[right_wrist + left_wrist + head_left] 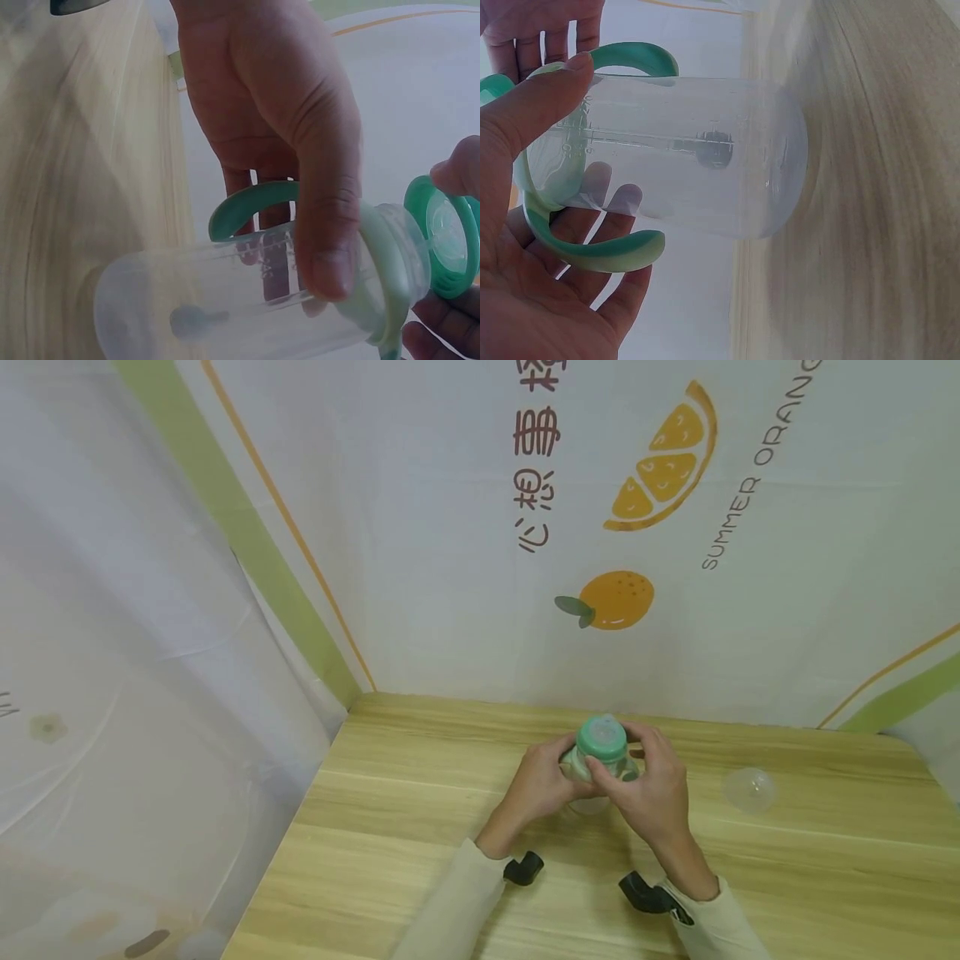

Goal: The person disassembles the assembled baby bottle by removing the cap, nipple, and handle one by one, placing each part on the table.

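Observation:
A clear baby bottle (697,157) with green side handles (634,56) stands upright between the hands, a straw with a dark weight inside it. The left hand (540,785) grips it near its neck, thumb in front and fingers behind, as the left wrist view shows. Pinched between the thumb and fingers of the right hand (652,785) is the green lid (602,739) with its translucent top. In the right wrist view the lid (442,240) sits tilted just off the bottle's mouth, its inner side showing. Part of the bottle is hidden by the hands in the head view.
A clear plastic dome cap (750,789) lies on the wooden table (420,827) to the right. Behind the table hangs a white printed curtain (450,568). Black camera mounts (523,868) sit at both sleeves.

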The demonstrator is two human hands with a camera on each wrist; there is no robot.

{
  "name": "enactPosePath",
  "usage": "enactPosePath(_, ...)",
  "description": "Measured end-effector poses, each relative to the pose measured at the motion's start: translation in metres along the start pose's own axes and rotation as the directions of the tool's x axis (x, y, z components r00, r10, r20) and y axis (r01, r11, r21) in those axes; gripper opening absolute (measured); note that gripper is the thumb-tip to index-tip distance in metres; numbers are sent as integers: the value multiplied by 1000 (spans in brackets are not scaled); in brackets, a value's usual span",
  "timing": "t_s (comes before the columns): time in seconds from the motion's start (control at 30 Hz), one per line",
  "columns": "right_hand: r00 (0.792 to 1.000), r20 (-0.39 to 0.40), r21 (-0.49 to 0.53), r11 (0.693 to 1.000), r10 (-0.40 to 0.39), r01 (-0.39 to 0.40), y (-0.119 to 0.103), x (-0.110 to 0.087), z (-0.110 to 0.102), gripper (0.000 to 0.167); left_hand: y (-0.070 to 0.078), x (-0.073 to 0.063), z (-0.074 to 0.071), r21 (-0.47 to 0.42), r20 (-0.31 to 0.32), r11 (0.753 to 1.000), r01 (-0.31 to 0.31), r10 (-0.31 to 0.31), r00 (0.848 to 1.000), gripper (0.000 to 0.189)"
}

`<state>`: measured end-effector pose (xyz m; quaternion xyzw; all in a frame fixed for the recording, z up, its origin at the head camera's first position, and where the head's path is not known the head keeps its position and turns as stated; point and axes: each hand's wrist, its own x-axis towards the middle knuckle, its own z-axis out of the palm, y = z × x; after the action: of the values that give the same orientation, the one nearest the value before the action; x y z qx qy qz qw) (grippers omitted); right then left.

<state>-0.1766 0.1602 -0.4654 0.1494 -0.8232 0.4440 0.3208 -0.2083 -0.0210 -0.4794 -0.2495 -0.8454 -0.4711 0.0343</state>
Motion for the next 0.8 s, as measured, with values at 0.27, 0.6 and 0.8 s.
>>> enactPosePath(0.27,1000,4,-28,1000,-14,14,-4,5,-4,57,1,0,0,-11,-7,1000,8,-8,1000,67)
enactPosePath(0.6,999,3,-35,999,-32,32,-9,14,-8,56,1,0,0,-4,12,1000,8,-8,1000,72)
enactPosePath(0.8,999,-1,-23,999,-36,36,-12,21,-9,55,2,0,-1,-29,13,1000,-4,4,1000,73)
